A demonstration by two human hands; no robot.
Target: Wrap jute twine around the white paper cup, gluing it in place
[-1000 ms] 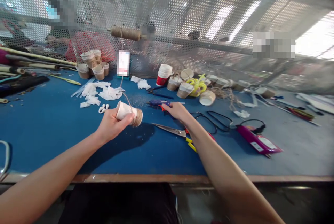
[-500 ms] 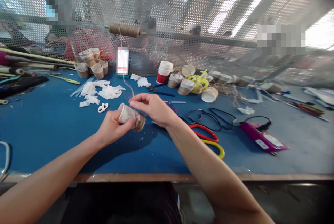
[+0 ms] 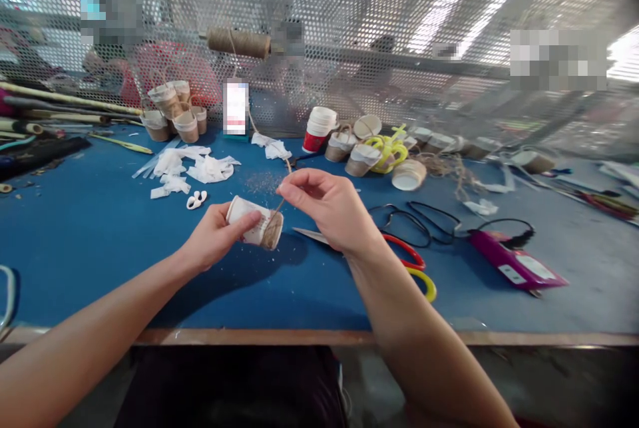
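My left hand [image 3: 212,236] is closed round a small white paper cup [image 3: 249,221], held on its side above the blue table [image 3: 100,241]. Brown twine is wound round the cup's base end. My right hand [image 3: 329,205] pinches the twine strand [image 3: 280,202] just right of the cup. The strand runs up and back to a twine spool [image 3: 239,42] hung on the mesh wall. Scissors with red and yellow handles [image 3: 409,265] lie on the table under my right wrist.
Twine-wrapped cups [image 3: 172,115] stand at the back left, and more cups [image 3: 359,145] at the back centre. White paper scraps [image 3: 194,168], a phone [image 3: 235,107], black cable [image 3: 424,218] and a purple device [image 3: 514,265] lie around. People work behind the perforated mesh [image 3: 349,15].
My right hand left the purple-handled tool on the table, came to the cup and took the twine. It now pulls the strand slightly up and right. The cup stays in my left hand.
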